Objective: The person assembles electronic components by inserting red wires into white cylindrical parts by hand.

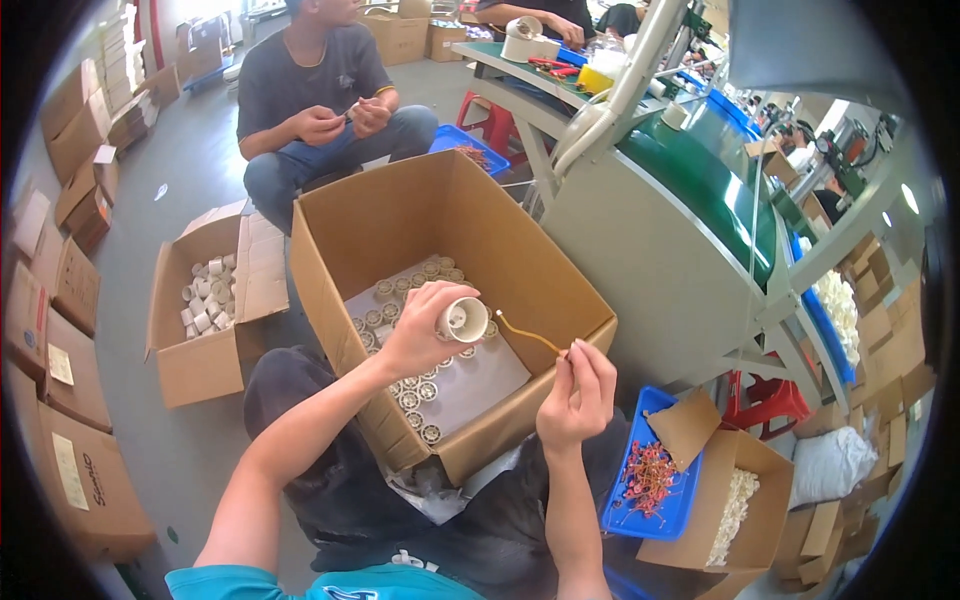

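Note:
My left hand (pixel 415 335) is closed around a white round plastic cup (pixel 463 319), its open end tilted up so that small parts inside show. It is over the big cardboard box (pixel 600 325). To the right, my right hand (pixel 578 392) pinches a thin yellow wire (pixel 530 335). The wire's far end carries a small white tip close to the cup but apart from it. Below, several round white slotted parts (pixel 410 400) lie in rows on a pale sheet (pixel 490 375) in the box.
An open carton of white cylinders (pixel 210 295) stands at left. On the right are a blue tray (pixel 612 515) of red wired parts and a carton of white pieces (pixel 738 505). A seated person (pixel 310 85) works across from me. A green conveyor (pixel 700 180) rises at upper right.

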